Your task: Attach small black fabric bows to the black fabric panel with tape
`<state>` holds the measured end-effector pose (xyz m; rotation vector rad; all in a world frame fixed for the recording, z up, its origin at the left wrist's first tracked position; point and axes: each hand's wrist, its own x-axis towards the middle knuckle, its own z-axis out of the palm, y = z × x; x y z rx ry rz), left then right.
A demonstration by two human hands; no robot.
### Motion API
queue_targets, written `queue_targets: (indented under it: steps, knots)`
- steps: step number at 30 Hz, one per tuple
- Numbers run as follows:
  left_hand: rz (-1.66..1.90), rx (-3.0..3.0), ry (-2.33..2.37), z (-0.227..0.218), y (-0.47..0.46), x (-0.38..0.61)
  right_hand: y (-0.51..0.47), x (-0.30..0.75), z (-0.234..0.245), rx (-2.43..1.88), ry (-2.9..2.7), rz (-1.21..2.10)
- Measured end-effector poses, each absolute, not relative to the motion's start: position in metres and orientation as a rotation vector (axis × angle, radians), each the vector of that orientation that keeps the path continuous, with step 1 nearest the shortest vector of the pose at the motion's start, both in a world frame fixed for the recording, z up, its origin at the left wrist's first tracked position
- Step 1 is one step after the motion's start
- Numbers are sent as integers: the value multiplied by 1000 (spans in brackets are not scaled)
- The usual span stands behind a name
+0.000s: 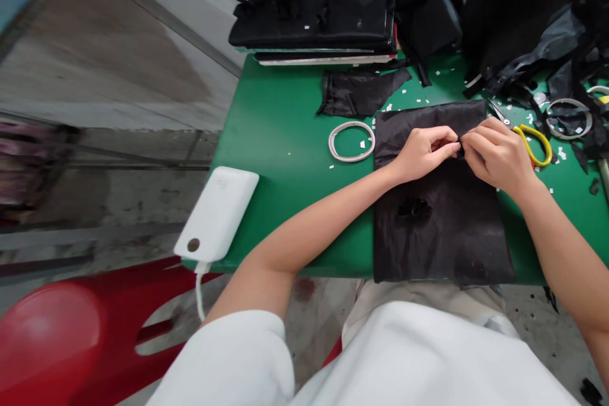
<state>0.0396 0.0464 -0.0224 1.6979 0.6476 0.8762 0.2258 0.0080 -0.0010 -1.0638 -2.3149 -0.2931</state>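
Note:
A black fabric panel lies flat in front of me, its lower edge hanging at the table's front. Above its upper part my left hand is closed in a pinch on a small dark bit of black fabric. My right hand meets it there, fingertips pinched on the same bit. Most of that bit is hidden by the fingers. Lower on the panel sits a ruffled black fabric bunch. Beside my right hand lie yellow-handled scissors, partly covered by it.
The green table holds a white power bank with a cable, a tape roll, another roll and a black scrap. Stacked black fabric and a black heap stand behind. A red chair is at left.

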Motion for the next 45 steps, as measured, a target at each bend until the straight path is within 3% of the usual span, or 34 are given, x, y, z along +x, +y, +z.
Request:
queue_targets:
  steps: [14, 23, 40, 45]
  knots:
    - [843, 1658, 617, -22, 47, 39, 7, 225, -2, -1196, -2257, -73]
    - [861, 1761, 646, -22, 47, 38, 5, 223, -3, -1295, -2210, -132]
    - [850, 1796, 536, -22, 49, 37, 7, 215, -4, -1237, -1664, 925]
    - [842, 1867, 558, -20, 49, 37, 8, 217, -3, -1248, -1716, 965]
